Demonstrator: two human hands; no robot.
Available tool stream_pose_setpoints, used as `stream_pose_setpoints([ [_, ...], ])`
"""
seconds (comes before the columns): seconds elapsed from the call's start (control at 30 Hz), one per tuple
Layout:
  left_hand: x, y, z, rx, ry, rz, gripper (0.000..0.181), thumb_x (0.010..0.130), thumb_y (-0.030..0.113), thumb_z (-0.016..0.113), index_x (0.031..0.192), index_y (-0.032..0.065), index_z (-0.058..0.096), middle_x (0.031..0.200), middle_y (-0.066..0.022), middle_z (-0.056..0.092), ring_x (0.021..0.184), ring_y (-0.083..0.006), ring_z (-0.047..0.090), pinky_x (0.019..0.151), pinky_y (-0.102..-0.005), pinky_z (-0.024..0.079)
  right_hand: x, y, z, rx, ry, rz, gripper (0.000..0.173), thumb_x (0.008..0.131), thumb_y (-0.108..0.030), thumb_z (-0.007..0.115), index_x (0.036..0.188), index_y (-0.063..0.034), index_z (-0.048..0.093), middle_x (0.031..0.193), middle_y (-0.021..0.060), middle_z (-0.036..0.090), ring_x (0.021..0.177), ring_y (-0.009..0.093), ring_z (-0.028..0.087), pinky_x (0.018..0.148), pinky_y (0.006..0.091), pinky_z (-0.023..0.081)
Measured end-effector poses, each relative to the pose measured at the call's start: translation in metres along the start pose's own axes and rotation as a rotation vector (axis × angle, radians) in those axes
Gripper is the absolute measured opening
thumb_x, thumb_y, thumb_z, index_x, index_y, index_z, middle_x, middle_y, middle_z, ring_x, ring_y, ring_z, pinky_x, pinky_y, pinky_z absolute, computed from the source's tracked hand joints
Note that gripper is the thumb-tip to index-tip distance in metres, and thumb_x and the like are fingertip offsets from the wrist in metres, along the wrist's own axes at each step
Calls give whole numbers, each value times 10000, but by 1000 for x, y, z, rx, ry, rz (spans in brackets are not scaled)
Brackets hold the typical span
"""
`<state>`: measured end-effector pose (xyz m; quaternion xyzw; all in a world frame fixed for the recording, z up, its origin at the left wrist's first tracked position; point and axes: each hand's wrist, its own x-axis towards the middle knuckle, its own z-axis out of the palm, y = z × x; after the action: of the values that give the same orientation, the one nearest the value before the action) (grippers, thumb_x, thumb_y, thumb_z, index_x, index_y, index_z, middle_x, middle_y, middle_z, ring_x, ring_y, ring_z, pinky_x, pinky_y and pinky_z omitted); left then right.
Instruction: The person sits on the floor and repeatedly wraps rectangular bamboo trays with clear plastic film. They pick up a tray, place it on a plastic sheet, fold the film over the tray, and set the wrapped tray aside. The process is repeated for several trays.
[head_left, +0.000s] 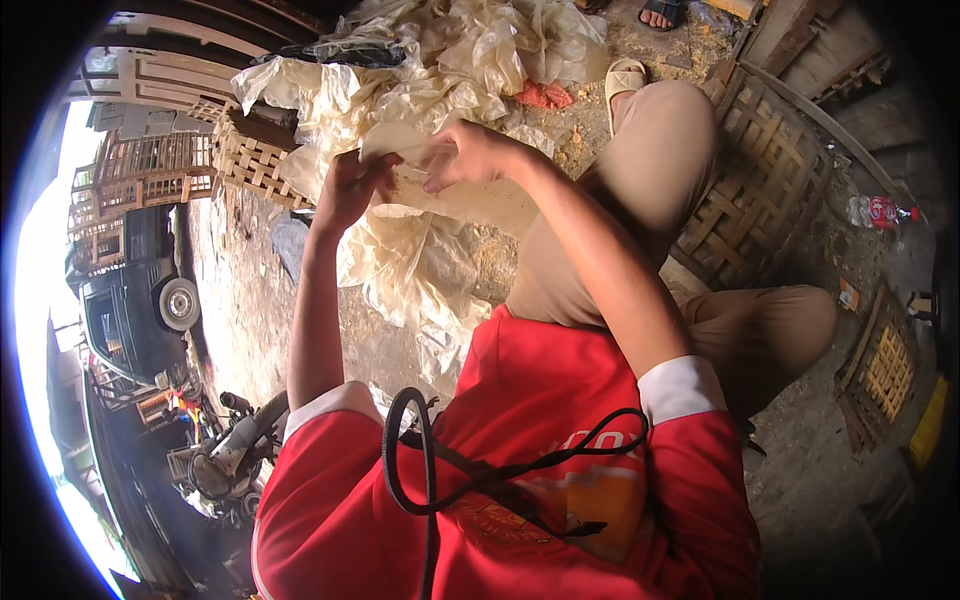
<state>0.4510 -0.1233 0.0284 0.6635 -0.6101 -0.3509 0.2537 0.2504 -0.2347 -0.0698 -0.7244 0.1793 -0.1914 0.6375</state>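
Between my raised hands a pale translucent plastic sheet (469, 202) is spread, its upper part folded or curled. My left hand (361, 178) pinches its left side between thumb and fingers. My right hand (471, 154) is bent over the sheet's upper edge, with its fingers blurred and closed on the film. Beyond and below the hands lies a large heap of crumpled clear plastic sheeting (480, 52) on the ground. More crumpled plastic (412, 262) trails down beneath the held sheet, towards my red shirt.
A woven bamboo crate (739, 180) stands beside my bent legs, and another woven basket (259, 161) is at the left. A plastic bottle (881, 212) lies at the right. A person's sandalled foot (660, 15) shows at the top. A truck (127, 300) and a motorcycle (225, 457) stand at the left.
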Motion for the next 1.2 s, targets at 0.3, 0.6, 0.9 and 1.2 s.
stream_pose_setpoints([
  [0.3,-2,-8,11,194,160,72,210,969,133,632,979,-68,693,833,-83,714,729,-110,638,645,-298,512,-2,-13,3,-68,-222,131,386,704,-217,900,982,-5,736,877,79,744,810,174,689,707,320,541],
  [0.6,9,14,15,60,88,-8,240,983,163,598,955,-60,684,766,-86,698,579,-135,638,537,-286,519,-4,3,0,-120,23,143,621,667,-386,916,1067,14,661,996,155,717,889,233,676,802,349,539],
  [0.9,3,18,15,90,78,-43,251,996,167,570,937,-43,695,749,-69,694,583,-113,621,498,-272,512,-8,-4,-3,8,96,138,643,688,-136,865,1267,8,626,974,106,721,711,161,684,632,299,541],
  [1.2,-2,30,12,269,118,-162,227,972,164,585,960,-33,697,738,-74,696,579,-116,611,510,-293,481,-4,0,-7,-41,136,26,265,675,-167,876,837,-25,723,756,54,715,695,133,649,657,310,503],
])
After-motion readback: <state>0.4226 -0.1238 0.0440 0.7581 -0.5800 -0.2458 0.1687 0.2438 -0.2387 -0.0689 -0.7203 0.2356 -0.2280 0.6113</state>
